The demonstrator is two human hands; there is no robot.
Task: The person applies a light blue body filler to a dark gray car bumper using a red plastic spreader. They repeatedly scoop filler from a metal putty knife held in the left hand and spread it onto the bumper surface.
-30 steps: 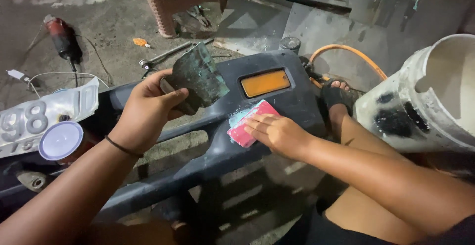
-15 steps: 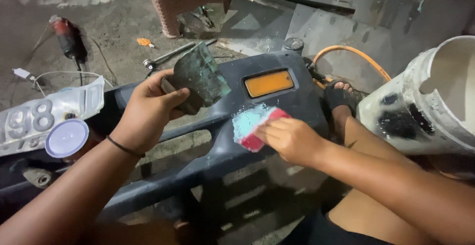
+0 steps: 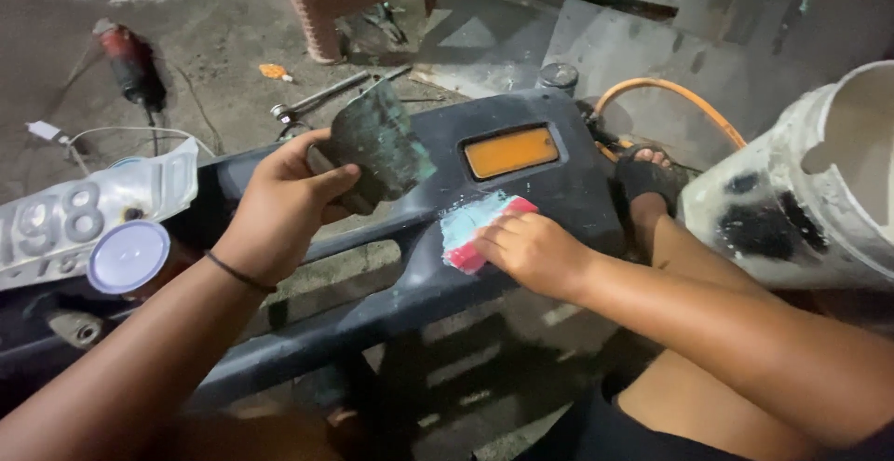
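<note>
Open along bumper [image 3: 391, 303] middle; blocked right by white bucket [image 3: 792, 200], left by plate [image 3: 84, 228] and round lid [image 3: 128, 256].

Left hand [image 3: 284, 205] raised, forearm running up from lower left, thin dark band at the wrist. Fingers curled, thumb across the top, closed in a grip. Right hand [image 3: 535, 251] lower, palm down, fingers bent and pressed flat; its forearm comes in from the right. Bare knee below that forearm.

hands [image 3: 279, 205] 2 | bumper [image 3: 559, 210] 1 | bucket [image 3: 801, 200] 1 | hose [image 3: 670, 98] 1
</note>
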